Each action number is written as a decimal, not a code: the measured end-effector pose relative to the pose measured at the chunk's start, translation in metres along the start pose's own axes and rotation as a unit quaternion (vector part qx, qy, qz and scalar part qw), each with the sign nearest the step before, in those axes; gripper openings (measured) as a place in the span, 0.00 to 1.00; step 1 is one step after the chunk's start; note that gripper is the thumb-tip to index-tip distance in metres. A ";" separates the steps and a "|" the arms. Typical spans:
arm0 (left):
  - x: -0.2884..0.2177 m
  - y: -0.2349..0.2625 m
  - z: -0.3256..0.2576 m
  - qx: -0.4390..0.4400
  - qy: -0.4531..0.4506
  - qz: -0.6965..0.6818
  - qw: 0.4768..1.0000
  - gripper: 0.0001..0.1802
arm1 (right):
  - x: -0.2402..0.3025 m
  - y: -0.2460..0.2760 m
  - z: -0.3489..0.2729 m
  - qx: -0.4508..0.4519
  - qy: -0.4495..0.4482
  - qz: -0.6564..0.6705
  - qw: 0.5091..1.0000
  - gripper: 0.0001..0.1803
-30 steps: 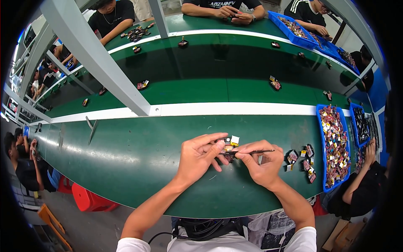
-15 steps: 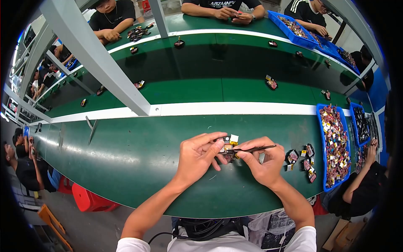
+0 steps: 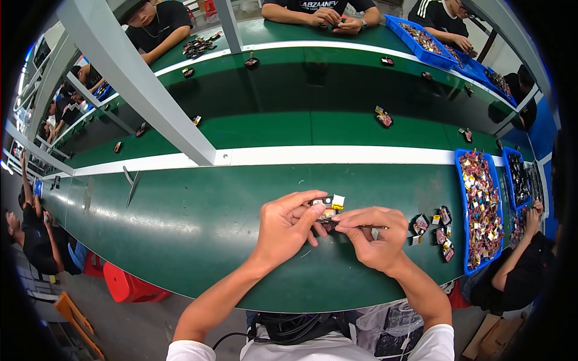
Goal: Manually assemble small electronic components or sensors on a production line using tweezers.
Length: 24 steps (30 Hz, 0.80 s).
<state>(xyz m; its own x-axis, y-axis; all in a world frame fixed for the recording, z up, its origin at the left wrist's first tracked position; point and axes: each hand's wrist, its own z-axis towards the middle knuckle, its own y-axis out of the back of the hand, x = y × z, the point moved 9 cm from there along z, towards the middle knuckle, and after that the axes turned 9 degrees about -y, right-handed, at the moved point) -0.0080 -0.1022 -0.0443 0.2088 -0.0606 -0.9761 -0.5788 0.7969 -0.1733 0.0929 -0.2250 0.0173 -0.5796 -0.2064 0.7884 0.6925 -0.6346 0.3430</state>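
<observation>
The glossy green worktop (image 3: 337,283) bears a loose cluster of small black-cased units (image 3: 420,224) toward its right side. Just right of them lies a long blue tray (image 3: 467,268), with a smaller blue tray (image 3: 519,205) beside it. At left rests a slim grey forked piece (image 3: 132,189), perhaps tweezers, though the bent view blurs it.

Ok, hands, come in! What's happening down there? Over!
Left hand: holding small black device. Right hand: pinching thin dark tool at the device. Loose units rest to the right, clear of both hands.
</observation>
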 end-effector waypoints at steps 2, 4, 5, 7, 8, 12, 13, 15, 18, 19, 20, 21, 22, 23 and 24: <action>0.001 -0.001 0.000 -0.005 -0.002 0.005 1.000 0.13 | 0.009 -0.001 -0.001 -0.008 0.047 -0.027 0.998 0.10; 0.001 -0.002 0.000 -0.010 -0.004 0.011 1.000 0.12 | 0.011 -0.002 -0.002 -0.005 0.051 -0.041 0.998 0.10; 0.002 -0.002 0.000 -0.018 -0.007 0.015 1.000 0.12 | 0.013 -0.002 -0.003 -0.002 0.054 -0.057 0.997 0.11; 0.002 -0.002 0.000 -0.023 -0.011 0.022 0.999 0.11 | 0.016 -0.003 -0.003 0.011 0.060 -0.071 0.996 0.10; 0.004 -0.001 0.000 -0.030 -0.004 0.024 0.999 0.10 | 0.017 -0.005 -0.003 0.024 0.064 -0.086 0.994 0.10; 0.004 0.002 0.015 -0.040 -0.006 0.082 0.996 0.09 | -0.015 0.006 0.005 0.010 -0.053 0.023 0.998 0.06; 0.003 0.004 0.028 -0.058 0.009 0.098 0.993 0.09 | -0.022 0.021 0.007 -0.064 -0.069 0.065 0.993 0.06; -0.003 0.013 0.073 -0.064 0.000 0.121 0.991 0.07 | -0.040 0.049 0.008 -0.160 -0.095 0.130 0.974 0.05; -0.019 0.061 0.153 -0.123 -0.079 0.201 0.969 0.10 | -0.050 0.049 0.009 -0.192 -0.133 0.146 0.961 0.08; -0.011 0.084 0.175 -0.148 -0.081 0.215 0.962 0.11 | -0.051 0.042 0.009 -0.191 -0.127 0.149 0.962 0.08; 0.002 0.106 0.192 -0.170 -0.068 0.225 0.957 0.13 | -0.057 0.035 0.009 -0.172 -0.146 0.146 0.963 0.07; 0.011 0.110 0.198 -0.152 0.001 0.292 0.944 0.17 | -0.064 0.034 0.007 -0.156 -0.168 0.141 0.963 0.07; -0.009 0.108 0.198 -0.180 -0.072 0.469 0.862 0.19 | -0.062 0.037 0.007 -0.156 -0.158 0.127 0.967 0.07; -0.024 0.103 0.192 -0.199 -0.139 0.628 0.740 0.21 | -0.060 0.037 0.009 -0.161 -0.159 0.128 0.966 0.07; -0.036 0.101 0.186 -0.219 -0.124 0.640 0.725 0.22 | -0.056 0.039 0.010 -0.163 -0.150 0.126 0.967 0.08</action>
<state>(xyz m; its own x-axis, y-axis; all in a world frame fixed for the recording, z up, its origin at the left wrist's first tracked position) 0.0725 0.0925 -0.0022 -0.6180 0.7140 -0.3290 -0.6070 -0.1673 0.7769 0.1571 -0.2306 -0.0080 -0.2251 -0.1901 0.9556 0.5945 -0.8038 -0.0199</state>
